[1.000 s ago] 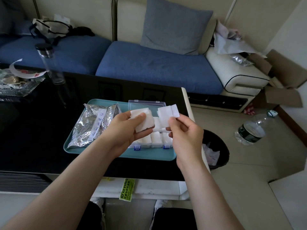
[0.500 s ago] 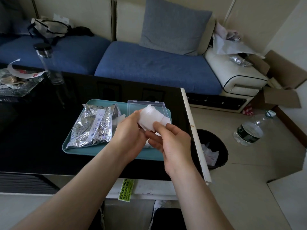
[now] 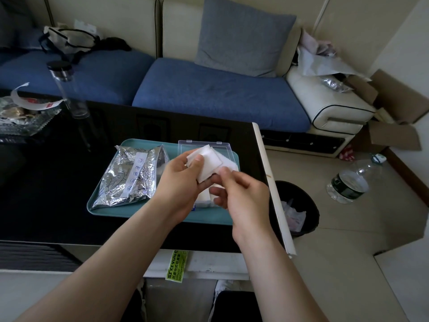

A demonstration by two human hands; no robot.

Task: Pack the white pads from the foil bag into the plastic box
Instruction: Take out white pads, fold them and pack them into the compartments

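My left hand (image 3: 180,180) holds a small stack of white pads (image 3: 207,162) above the clear plastic box (image 3: 202,145), thumb on top of the stack. My right hand (image 3: 241,194) meets it from the right and pinches the lower right corner of the pads. The box sits on the right half of a teal tray (image 3: 162,212); its lid stands open at the back, and white pads in it show below my hands. The crinkled foil bag (image 3: 132,176) lies on the tray's left half.
The tray rests on a black glass table (image 3: 46,194) whose white right edge (image 3: 271,182) runs beside a black waste bin (image 3: 299,208). A clear tumbler (image 3: 67,89) and a glass dish (image 3: 21,117) stand at the far left. A water bottle (image 3: 352,180) lies on the floor.
The hands held separate pads apart one second ago; they have come together, and the pads now form one stack held by both hands over the box.
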